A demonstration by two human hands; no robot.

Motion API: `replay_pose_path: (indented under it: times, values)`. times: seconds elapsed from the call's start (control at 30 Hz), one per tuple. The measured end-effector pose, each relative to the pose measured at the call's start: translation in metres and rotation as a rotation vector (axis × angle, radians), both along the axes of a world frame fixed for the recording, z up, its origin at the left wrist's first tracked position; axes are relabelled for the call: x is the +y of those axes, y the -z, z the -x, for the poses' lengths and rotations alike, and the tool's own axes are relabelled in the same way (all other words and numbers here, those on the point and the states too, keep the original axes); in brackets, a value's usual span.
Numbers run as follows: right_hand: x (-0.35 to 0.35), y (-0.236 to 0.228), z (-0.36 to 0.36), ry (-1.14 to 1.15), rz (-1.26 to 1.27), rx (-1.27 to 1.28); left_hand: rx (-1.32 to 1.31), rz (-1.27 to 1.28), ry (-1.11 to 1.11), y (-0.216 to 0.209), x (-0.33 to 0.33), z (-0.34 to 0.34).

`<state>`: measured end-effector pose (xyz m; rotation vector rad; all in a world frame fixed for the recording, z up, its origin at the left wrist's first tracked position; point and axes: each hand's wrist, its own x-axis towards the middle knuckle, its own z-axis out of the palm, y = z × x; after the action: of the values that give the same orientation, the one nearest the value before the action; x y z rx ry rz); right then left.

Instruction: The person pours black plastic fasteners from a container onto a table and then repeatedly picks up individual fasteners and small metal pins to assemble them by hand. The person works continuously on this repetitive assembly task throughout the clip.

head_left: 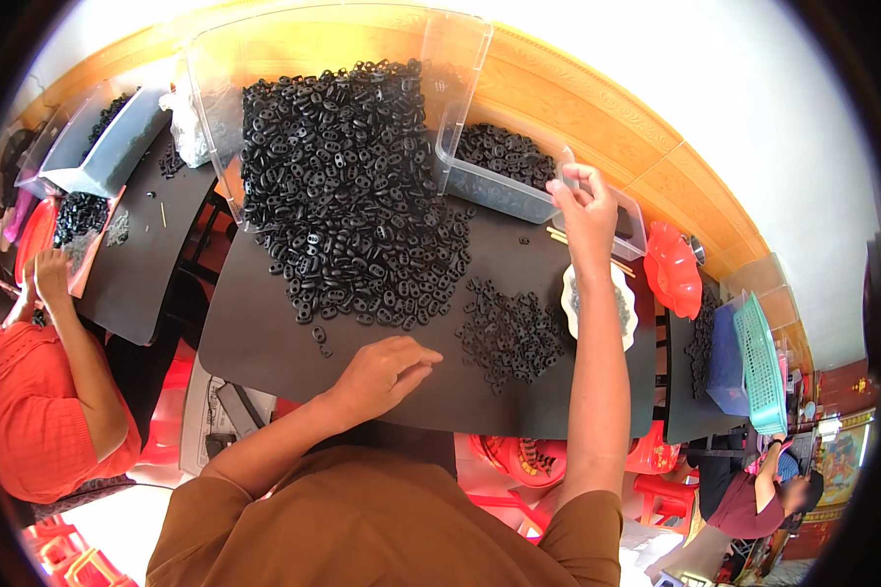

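Note:
My left hand (387,377) is over the near side of the dark table, with its fingers and thumb drawn together. Whatever they may hold is too small to make out. Right of it lies a pile of small black parts (511,336). Beyond it spreads a large heap of black oval pieces with holes (352,196), spilling out of a clear plastic bin (460,49). My right hand (589,205) is raised at the right end of a clear box (504,198) of black pieces. Its fingers are bent but apart, and nothing shows between them.
A white scalloped dish (570,301) holds small parts under my right forearm. Thin yellow sticks (558,235) and a red flower-shaped bowl (672,271) are nearby. On the left, a person in red (59,401) works at another table. Red stools (524,460) stand beneath.

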<state>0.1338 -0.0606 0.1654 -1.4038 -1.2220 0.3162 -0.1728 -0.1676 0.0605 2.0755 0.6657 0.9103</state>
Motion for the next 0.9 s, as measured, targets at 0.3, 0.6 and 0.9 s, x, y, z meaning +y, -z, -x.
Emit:
replay_pose_path:
  times: [0.3, 0.6, 0.9]
  values:
    - [-0.015, 0.079, -0.020, 0.156, 0.282, -0.862, -0.042, -0.070, 0.029, -0.004, -0.010, 0.008]
    - [-0.041, 0.054, 0.052, -0.174, 0.097, -0.841, 0.097, -0.130, -0.463, -0.018, -0.015, 0.125]
    - [-0.104, 0.062, 0.209, -0.541, 0.080, -0.644, 0.193, -0.125, -0.460, -0.016, 0.007, 0.123]
